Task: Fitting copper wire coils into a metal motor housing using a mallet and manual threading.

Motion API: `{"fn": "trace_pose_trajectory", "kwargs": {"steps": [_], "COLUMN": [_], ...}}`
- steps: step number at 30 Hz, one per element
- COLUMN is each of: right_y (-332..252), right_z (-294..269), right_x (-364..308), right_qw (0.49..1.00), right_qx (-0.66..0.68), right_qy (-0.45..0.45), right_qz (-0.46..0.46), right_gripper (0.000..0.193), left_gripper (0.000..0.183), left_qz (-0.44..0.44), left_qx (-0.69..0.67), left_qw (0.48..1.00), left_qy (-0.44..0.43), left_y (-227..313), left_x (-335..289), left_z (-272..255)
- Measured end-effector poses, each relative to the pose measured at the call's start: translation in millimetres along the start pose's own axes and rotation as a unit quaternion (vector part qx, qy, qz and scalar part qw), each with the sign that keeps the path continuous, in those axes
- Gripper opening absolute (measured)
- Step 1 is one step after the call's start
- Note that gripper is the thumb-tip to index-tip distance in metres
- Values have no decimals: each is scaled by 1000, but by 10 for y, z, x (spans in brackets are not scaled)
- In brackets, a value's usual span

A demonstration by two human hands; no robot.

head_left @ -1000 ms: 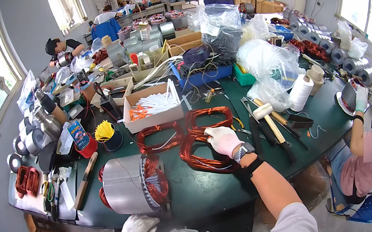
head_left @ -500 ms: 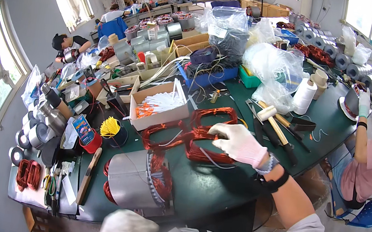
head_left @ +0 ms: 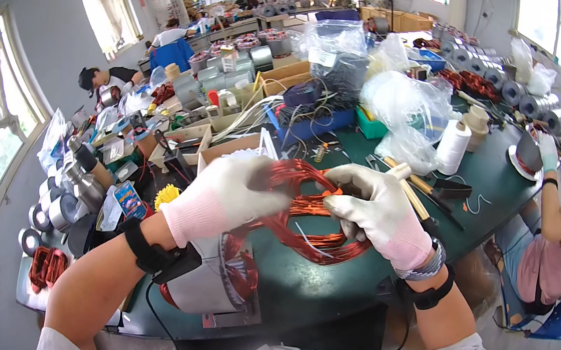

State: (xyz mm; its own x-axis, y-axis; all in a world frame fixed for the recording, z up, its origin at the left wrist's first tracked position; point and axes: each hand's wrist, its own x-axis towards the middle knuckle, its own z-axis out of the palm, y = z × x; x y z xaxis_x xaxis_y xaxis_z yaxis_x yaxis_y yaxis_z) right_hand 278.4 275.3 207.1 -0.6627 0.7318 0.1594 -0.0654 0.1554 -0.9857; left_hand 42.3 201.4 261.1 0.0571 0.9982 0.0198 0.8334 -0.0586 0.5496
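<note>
In front of me, above the green table, hangs a bundle of red-brown copper wire coils (head_left: 320,250). My left hand (head_left: 229,192), in a white glove with a pink cuff, is closed on the bundle's left side; its fingertips are blurred. My right hand (head_left: 386,211), gloved alike, pinches the upper right of the coils with thumb and fingers. A small orange piece (head_left: 332,192) shows by the right fingertips. Below my left forearm lies a grey motor stator (head_left: 191,286) on its side, copper windings at its end, partly hidden by the arm.
Behind my hands are a cardboard box (head_left: 237,145), a blue bin (head_left: 319,123) and plastic bags (head_left: 412,100). Mallets (head_left: 411,189) and a white thread cone (head_left: 453,148) stand or lie to the right. A co-worker (head_left: 553,228) sits at the right edge.
My left hand has risen from the front edge to the coils. The coils have come up off the table, and my right hand now pinches them.
</note>
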Motion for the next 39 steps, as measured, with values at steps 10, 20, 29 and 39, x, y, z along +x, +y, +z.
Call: {"fn": "trace_pose_trajectory", "kwargs": {"steps": [10,20,29,39], "right_y": [272,1339,1237,1265], "right_z": [-127,-52,-333,-124], "right_x": [-59,81,1,-93], "right_qw": [993,930,993,900], "right_qx": [100,216,67,-291], "right_qy": [-28,-297,46,156], "right_qz": [-63,14,-84,-285], "right_gripper": [27,79,29,43], "left_gripper": [46,32,23,28], "left_qz": [-30,-45,-53,-67], "left_qx": [-342,-503,-523,-523], "left_qw": [915,862,846,840], "left_qy": [-212,-55,92,125], "left_y": [266,175,45,23], "left_x": [-103,-512,-665,-752], "left_z": [-131,42,97,196]}}
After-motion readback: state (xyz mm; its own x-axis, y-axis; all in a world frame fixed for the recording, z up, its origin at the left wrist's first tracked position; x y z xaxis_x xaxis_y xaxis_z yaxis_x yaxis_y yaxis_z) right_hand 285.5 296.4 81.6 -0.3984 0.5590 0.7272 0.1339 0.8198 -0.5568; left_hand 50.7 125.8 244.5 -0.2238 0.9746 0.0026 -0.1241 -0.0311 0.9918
